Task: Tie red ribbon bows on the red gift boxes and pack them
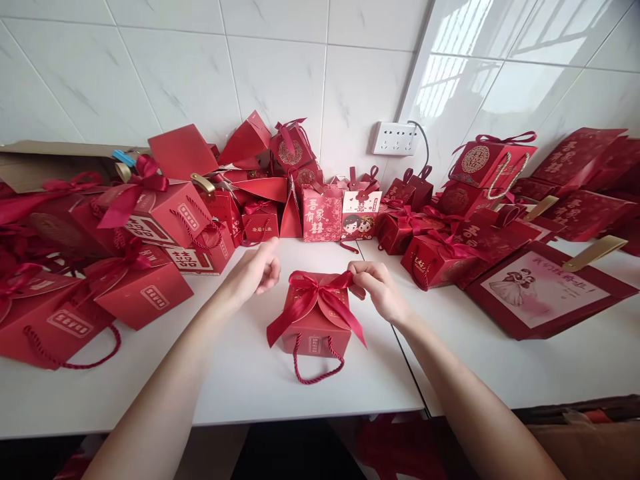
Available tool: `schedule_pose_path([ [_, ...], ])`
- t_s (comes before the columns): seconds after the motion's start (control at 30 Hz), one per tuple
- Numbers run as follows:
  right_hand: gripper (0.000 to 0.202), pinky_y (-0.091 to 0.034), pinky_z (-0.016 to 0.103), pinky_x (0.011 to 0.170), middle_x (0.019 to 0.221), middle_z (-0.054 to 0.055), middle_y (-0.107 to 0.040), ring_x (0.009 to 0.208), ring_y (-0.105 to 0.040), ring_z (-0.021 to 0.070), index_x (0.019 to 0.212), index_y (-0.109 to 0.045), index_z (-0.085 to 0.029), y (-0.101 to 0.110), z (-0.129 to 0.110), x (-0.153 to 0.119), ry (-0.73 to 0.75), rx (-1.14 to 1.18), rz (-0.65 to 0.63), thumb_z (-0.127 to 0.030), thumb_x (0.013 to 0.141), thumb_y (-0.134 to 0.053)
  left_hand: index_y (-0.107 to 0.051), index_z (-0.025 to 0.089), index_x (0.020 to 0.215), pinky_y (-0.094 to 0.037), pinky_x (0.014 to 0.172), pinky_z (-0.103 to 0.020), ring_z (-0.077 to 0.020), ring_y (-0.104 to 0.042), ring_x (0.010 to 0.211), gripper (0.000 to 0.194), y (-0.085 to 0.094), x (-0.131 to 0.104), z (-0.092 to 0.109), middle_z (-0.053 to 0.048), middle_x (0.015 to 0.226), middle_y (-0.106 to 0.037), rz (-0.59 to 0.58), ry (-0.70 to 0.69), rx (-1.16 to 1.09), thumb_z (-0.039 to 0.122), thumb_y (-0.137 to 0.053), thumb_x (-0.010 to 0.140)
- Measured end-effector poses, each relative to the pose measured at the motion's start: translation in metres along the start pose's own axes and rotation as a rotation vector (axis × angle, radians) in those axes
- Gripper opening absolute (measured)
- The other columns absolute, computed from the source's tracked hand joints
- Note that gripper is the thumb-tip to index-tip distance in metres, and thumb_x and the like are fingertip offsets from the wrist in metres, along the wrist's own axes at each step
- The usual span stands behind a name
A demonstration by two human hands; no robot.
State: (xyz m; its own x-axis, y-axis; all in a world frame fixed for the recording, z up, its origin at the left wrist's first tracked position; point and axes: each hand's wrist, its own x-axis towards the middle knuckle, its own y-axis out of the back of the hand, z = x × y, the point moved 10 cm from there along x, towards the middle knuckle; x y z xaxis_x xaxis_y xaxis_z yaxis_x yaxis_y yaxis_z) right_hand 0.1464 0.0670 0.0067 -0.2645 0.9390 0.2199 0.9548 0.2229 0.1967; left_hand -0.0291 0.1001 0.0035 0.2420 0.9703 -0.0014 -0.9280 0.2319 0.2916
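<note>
A red gift box [290, 343] stands upright before me, with a twisted cord handle [320, 381] hanging down its front. On its top sits a tied red ribbon bow [319, 288], its two tails falling left and right. My right hand [377, 287] pinches the bow's right loop between thumb and fingers. To the left of the box, my left hand [257, 270] hovers apart from the ribbon, its index finger stretched forward and the other fingers loosely curled, with nothing seen in it.
Red gift boxes [145, 287] pile up on the left, and more line the tiled wall. At right lies a dark red box with a couple drawing [545, 290]. A white power strip [396, 139] is on the wall. The white table [240, 393] has a seam right of the box.
</note>
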Motion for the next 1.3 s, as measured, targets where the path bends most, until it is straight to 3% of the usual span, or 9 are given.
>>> schedule_pose_path([
  [0.07,0.029,-0.023,0.026,0.048,0.045,-0.003,-0.032,0.048,-0.027,0.0097,0.047,-0.032,-0.021,-0.002,0.0,-0.001,0.004,-0.009,-0.022,-0.03,0.073,-0.039,-0.043,0.017,0.042,-0.017,0.034,-0.022,-0.0063,-0.027,0.031,0.066,-0.012,-0.005,-0.013,-0.001,0.036,-0.039,-0.125,0.174,0.048,0.068,-0.031,0.081],
  [0.13,0.038,-0.023,0.027,0.048,0.045,-0.003,-0.033,0.046,-0.027,0.0097,0.047,-0.034,-0.021,-0.001,0.002,-0.001,-0.012,-0.024,-0.008,-0.038,0.08,-0.036,-0.045,0.017,0.041,-0.016,0.032,-0.022,-0.0064,-0.028,0.03,0.065,-0.02,-0.01,-0.016,-0.002,0.035,-0.041,-0.19,0.226,0.064,0.069,-0.036,0.079],
  [0.27,0.053,-0.02,0.027,0.046,0.044,-0.005,-0.03,0.045,-0.024,0.0081,0.048,-0.035,-0.02,0.0,0.01,0.0,-0.08,-0.07,0.018,-0.059,0.083,-0.04,-0.046,0.018,0.048,-0.018,0.032,-0.021,-0.0069,-0.032,0.03,0.047,-0.027,-0.013,-0.007,0.002,0.035,-0.041,-0.212,0.142,0.096,0.055,-0.056,0.076],
  [0.47,0.052,-0.024,0.024,0.046,0.049,-0.005,-0.035,0.047,-0.029,0.0075,0.052,-0.037,-0.019,0.003,0.009,0.003,-0.044,-0.122,0.062,-0.061,0.079,-0.049,-0.042,0.019,0.054,-0.033,0.04,-0.022,-0.0082,-0.037,0.034,0.034,-0.037,-0.011,0.003,0.005,0.036,-0.04,-0.273,-0.007,0.067,0.039,-0.053,0.08],
  [0.53,0.051,-0.029,0.024,0.049,0.051,-0.003,-0.041,0.049,-0.035,0.0088,0.055,-0.041,-0.019,0.008,0.008,0.004,-0.021,-0.123,0.104,-0.062,0.079,-0.048,-0.039,0.019,0.052,-0.038,0.044,-0.023,-0.0091,-0.041,0.038,0.036,-0.034,-0.007,0.006,0.004,0.039,-0.042,-0.211,-0.059,0.063,0.038,-0.05,0.082],
  [0.67,0.049,-0.035,0.025,0.055,0.06,-0.001,-0.048,0.057,-0.044,0.0112,0.061,-0.046,-0.018,0.013,0.008,0.006,0.019,-0.107,0.146,-0.063,0.08,-0.047,-0.036,0.019,0.052,-0.037,0.05,-0.022,-0.0081,-0.04,0.044,0.038,-0.022,-0.003,0.011,0.005,0.044,-0.041,0.023,-0.18,0.141,0.036,-0.044,0.085],
  [0.83,0.047,-0.034,0.024,0.054,0.061,-0.002,-0.046,0.057,-0.041,0.0103,0.061,-0.045,-0.018,0.013,0.016,0.01,0.024,-0.066,0.178,-0.061,0.081,-0.047,-0.023,0.02,0.058,-0.026,0.047,-0.022,-0.0086,-0.028,0.048,0.036,-0.014,-0.007,0.013,0.005,0.052,-0.025,0.285,-0.287,0.234,0.033,-0.042,0.085],
  [1.03,0.047,-0.025,0.024,0.047,0.055,-0.005,-0.037,0.049,-0.029,0.0083,0.057,-0.042,-0.019,0.012,0.033,0.013,-0.051,0.131,0.192,-0.06,0.076,-0.055,-0.02,0.02,0.06,-0.024,0.048,-0.022,-0.009,-0.024,0.051,0.034,-0.014,-0.011,0.01,0.005,0.055,-0.021,0.349,-0.318,0.243,0.031,-0.04,0.085],
  [1.3,0.046,-0.024,0.022,0.047,0.053,-0.006,-0.037,0.049,-0.03,0.0071,0.053,-0.039,-0.019,0.004,0.047,0.016,-0.138,0.492,0.182,-0.051,0.065,-0.069,-0.02,0.02,0.059,-0.023,0.046,-0.022,-0.0078,-0.023,0.049,0.035,-0.015,-0.011,0.006,0.006,0.053,-0.021,0.392,-0.349,0.19,0.032,-0.04,0.084],
])
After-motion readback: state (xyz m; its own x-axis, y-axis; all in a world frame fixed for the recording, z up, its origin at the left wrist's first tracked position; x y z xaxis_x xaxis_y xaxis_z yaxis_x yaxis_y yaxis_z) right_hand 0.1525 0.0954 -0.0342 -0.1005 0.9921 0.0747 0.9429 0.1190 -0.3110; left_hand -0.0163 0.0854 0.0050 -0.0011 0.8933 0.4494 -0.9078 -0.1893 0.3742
